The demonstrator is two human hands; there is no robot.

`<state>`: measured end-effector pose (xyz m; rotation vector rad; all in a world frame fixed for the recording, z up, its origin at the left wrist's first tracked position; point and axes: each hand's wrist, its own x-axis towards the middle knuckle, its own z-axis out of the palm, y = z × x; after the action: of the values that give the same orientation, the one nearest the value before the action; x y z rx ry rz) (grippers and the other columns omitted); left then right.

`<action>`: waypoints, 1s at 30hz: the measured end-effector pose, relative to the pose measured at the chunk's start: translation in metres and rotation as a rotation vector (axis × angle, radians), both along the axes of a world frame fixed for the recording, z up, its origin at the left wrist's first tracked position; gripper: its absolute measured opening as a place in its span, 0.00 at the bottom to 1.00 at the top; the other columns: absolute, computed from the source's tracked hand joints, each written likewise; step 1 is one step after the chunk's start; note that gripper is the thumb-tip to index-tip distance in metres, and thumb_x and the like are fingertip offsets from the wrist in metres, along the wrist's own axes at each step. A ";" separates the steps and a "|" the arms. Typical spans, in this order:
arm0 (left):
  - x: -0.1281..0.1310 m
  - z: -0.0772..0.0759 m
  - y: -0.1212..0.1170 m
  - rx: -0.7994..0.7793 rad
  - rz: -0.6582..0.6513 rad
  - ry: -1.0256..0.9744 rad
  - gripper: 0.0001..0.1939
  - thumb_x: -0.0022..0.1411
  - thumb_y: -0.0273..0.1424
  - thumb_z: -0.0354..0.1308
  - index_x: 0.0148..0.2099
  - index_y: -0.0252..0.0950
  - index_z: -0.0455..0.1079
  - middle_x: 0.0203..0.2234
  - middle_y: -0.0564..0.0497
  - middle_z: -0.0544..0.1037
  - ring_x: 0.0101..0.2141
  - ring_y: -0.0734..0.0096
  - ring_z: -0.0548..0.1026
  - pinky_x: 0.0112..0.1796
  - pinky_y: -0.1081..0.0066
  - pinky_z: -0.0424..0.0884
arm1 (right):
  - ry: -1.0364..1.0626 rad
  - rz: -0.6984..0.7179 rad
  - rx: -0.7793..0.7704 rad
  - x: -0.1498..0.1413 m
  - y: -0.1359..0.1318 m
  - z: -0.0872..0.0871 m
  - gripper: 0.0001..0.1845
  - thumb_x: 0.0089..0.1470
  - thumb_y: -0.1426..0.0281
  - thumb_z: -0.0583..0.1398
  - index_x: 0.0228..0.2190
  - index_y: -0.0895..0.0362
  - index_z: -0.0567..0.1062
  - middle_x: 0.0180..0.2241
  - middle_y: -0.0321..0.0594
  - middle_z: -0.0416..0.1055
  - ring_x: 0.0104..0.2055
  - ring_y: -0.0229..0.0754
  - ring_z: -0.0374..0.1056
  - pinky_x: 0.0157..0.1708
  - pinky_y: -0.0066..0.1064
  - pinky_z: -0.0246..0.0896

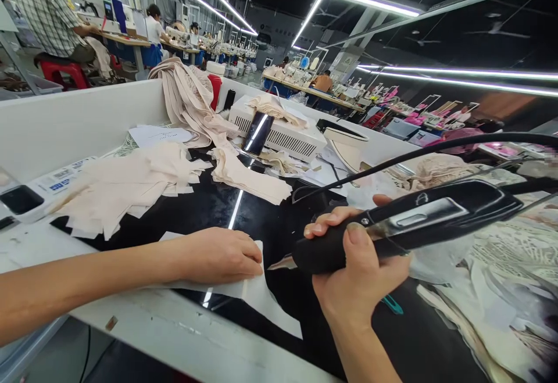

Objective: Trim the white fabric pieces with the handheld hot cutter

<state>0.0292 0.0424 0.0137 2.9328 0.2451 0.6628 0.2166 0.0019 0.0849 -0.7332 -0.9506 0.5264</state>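
Two bare hands work near the front edge of a glossy black worktop (200, 206) with a white border. The left hand (218, 255) lies palm down on a flat, thin off-white piece of cloth (276, 310), its fingers together and bent; whether they pinch the cloth cannot be told. This piece lies along the front edge, one pointed end reaching right past the fingers. The right hand (361, 278) is clamped around a long black handheld tool (405, 223) with a silver plate on its side; its pointed metal tip (282, 263) faces left, just beside the cloth. A black cable (427, 147) runs above the tool toward the right edge.

Near the left edge lies a loose heap of pale beige fabric pieces (131, 179), beside a white device with a dark screen (21, 200) at the left corner. Toward the middle sits a stack of curved beige strips (255, 179). At the far edge, a draped bundle of blush fabric (183, 98) hangs down from the low white wall (78, 115), left of a white slotted box (296, 143) and a glossy black cylinder (258, 133). Pale patterned fabric (510, 255) is heaped along the right edge; a small teal object (392, 304) lies just beside the right wrist.
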 end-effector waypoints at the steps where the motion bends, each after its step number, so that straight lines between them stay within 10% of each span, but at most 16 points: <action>1: -0.001 0.000 0.000 -0.003 0.002 -0.002 0.08 0.78 0.24 0.61 0.45 0.36 0.81 0.47 0.48 0.85 0.41 0.64 0.81 0.41 0.67 0.76 | 0.002 0.010 0.003 -0.001 0.000 -0.001 0.24 0.48 0.64 0.78 0.42 0.49 0.73 0.26 0.25 0.75 0.22 0.37 0.72 0.22 0.29 0.72; 17: -0.013 0.001 -0.008 -0.026 0.037 0.051 0.09 0.79 0.27 0.59 0.53 0.42 0.81 0.54 0.46 0.84 0.48 0.64 0.84 0.61 0.63 0.76 | -0.008 0.011 -0.010 -0.003 -0.007 -0.005 0.27 0.50 0.64 0.77 0.48 0.48 0.74 0.28 0.26 0.76 0.22 0.38 0.72 0.23 0.32 0.73; 30: -0.012 0.008 -0.015 -0.020 0.003 0.007 0.11 0.81 0.23 0.54 0.51 0.34 0.79 0.51 0.45 0.84 0.50 0.63 0.83 0.57 0.67 0.77 | -0.022 0.000 -0.008 0.008 -0.030 0.002 0.24 0.51 0.65 0.76 0.48 0.46 0.76 0.28 0.27 0.76 0.22 0.39 0.71 0.22 0.32 0.71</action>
<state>0.0177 0.0278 0.0214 2.9170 0.2547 0.6475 0.2248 -0.0281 0.0869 -0.7478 -0.9691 0.5234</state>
